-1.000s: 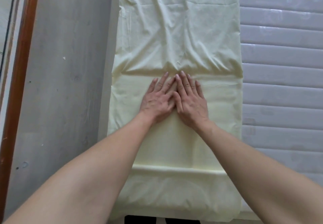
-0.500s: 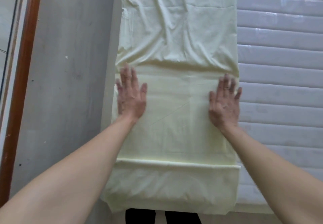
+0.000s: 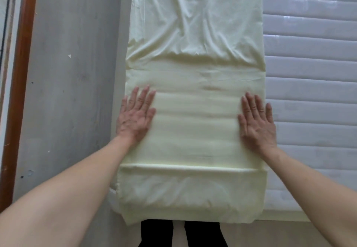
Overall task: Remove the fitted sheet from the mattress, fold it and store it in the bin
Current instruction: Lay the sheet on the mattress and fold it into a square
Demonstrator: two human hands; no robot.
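Fitted sheet: the pale yellow fitted sheet (image 3: 195, 111) lies folded into a long narrow strip that runs away from the person along the left side of the mattress.
Sheet surface: the stretch between the hands is flat and smooth; the far part is rumpled with diagonal creases; a raised fold ridge crosses the strip near the person, and below it the near end hangs over the mattress edge.
Sheet edges: the left edge follows the mattress's left side, beside the floor; the right edge lies on the quilted top.
Left hand: the left hand (image 3: 136, 116) lies palm down on the left edge of the strip, fingers straight and slightly fanned, pressing the cloth flat.
Right hand: the right hand (image 3: 257, 120) lies palm down on the right edge of the strip, fingers straight and spread; its outer fingers reach past the cloth onto the mattress.
Hands together: well apart, level with each other, one at each side of the strip, holding nothing.
Mattress: the white mattress (image 3: 309, 73), quilted in horizontal bands, shows bare to the right of the sheet.
Floor: grey floor (image 3: 73, 73) lies to the left, with a brown wooden frame (image 3: 23, 73) along its far left side.
Person: dark trouser legs (image 3: 181, 235) show below the sheet's hanging end.
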